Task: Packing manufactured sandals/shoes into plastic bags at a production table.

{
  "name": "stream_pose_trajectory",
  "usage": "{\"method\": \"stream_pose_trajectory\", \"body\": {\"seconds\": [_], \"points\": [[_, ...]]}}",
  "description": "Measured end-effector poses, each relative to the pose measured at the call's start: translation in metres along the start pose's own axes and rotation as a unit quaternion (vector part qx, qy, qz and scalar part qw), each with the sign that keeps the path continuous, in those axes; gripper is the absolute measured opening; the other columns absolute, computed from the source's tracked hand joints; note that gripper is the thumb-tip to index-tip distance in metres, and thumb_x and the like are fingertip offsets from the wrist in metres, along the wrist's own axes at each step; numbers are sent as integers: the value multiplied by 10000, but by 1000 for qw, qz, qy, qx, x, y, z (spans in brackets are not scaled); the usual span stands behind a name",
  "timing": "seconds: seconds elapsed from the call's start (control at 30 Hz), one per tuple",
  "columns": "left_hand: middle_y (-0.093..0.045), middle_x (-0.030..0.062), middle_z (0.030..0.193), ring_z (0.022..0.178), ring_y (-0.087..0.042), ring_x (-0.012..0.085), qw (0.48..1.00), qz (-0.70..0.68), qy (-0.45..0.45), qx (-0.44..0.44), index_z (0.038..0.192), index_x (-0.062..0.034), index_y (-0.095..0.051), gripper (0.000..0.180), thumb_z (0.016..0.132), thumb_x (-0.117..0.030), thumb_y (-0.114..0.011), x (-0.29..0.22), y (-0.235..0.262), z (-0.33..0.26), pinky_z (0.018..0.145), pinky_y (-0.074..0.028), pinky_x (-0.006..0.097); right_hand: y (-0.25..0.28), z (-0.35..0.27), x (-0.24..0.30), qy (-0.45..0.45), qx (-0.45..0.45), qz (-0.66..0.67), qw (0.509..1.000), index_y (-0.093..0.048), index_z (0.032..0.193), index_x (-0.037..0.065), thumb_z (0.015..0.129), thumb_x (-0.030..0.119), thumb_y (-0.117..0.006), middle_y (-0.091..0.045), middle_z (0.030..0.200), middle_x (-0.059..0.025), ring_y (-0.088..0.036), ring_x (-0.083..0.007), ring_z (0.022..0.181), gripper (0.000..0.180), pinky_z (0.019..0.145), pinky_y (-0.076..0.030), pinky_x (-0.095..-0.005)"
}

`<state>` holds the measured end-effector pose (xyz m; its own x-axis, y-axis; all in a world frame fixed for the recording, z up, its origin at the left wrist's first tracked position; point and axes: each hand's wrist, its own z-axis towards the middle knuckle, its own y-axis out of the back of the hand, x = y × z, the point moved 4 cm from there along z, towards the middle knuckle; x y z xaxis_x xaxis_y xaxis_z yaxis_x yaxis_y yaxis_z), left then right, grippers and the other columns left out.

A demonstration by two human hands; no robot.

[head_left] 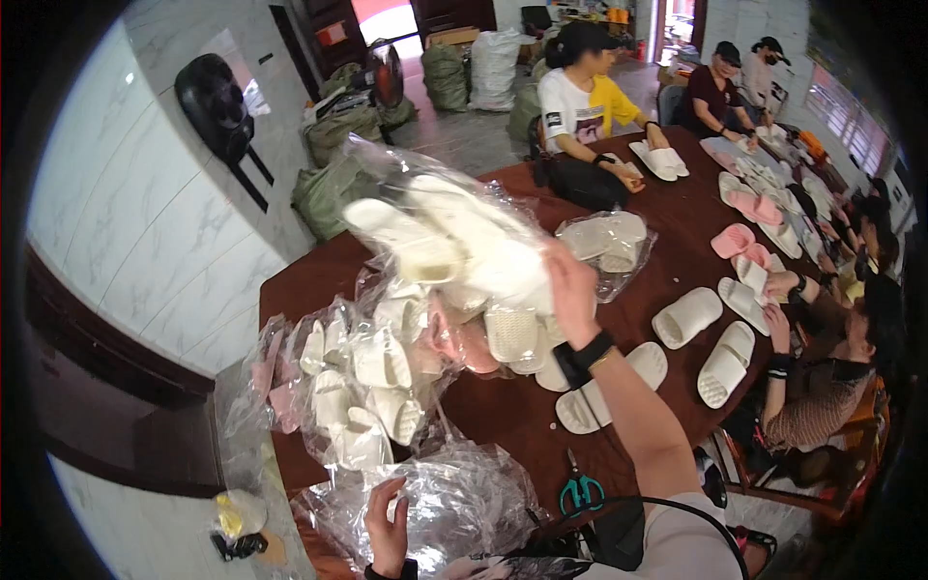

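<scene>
Over at 9 o'clock a heap of bagged white slippers (362, 387) sits on the dark red table (503, 411). Left hand (389, 527) is low at 6 o'clock, fingers loosely spread and resting on a pile of empty clear bags (464, 503). Right hand (572, 290) is lifted near center, fingers pressed together on a clear bag of white slippers (454, 237) held up above the table; can't tell exactly how the thumb sits. Teal scissors (580, 493) lie at 5 o'clock. Loose white slippers (710, 338) sit toward 3 o'clock.
</scene>
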<state>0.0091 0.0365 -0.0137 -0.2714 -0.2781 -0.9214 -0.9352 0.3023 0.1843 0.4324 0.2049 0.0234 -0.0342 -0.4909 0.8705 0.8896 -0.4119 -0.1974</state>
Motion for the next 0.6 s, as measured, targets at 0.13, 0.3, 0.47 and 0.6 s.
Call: {"method": "stream_pose_trajectory", "body": {"seconds": [0.13,0.3,0.47,0.6], "points": [[-384,166,1419,1344,-305,393,902,302,-299,-70,1250,-91,-560,421,835,-48,-618,-96,-37,5,1089,-228,526,-46,-5,67,52,-33,-220,974,-612,1128,47,908,116,-549,-654,882,-202,-660,-327,801,239,677,-500,-382],[-228,196,1523,1414,-134,457,787,428,-424,-131,1346,-167,-499,516,851,-120,-637,-150,-50,61,1112,-143,587,-83,-2,72,110,-1,-214,971,-614,1088,19,902,92,-547,-651,914,-194,-647,-347,817,211,711,-509,-392],[-109,194,1557,1401,-41,516,729,392,-521,-210,1389,-274,-449,538,888,-312,-640,-187,-56,74,1075,-74,691,-90,-12,105,174,10,-173,969,-611,1110,-7,875,13,-555,-650,993,-194,-651,-333,867,243,745,-518,-369],[-90,214,1556,1398,-25,526,685,410,-548,-250,1406,-296,-427,530,913,-403,-590,-205,-55,65,1070,-62,697,-102,-18,106,118,37,-99,987,-605,1146,-11,899,36,-555,-657,993,-183,-662,-296,856,257,751,-517,-341]]}}
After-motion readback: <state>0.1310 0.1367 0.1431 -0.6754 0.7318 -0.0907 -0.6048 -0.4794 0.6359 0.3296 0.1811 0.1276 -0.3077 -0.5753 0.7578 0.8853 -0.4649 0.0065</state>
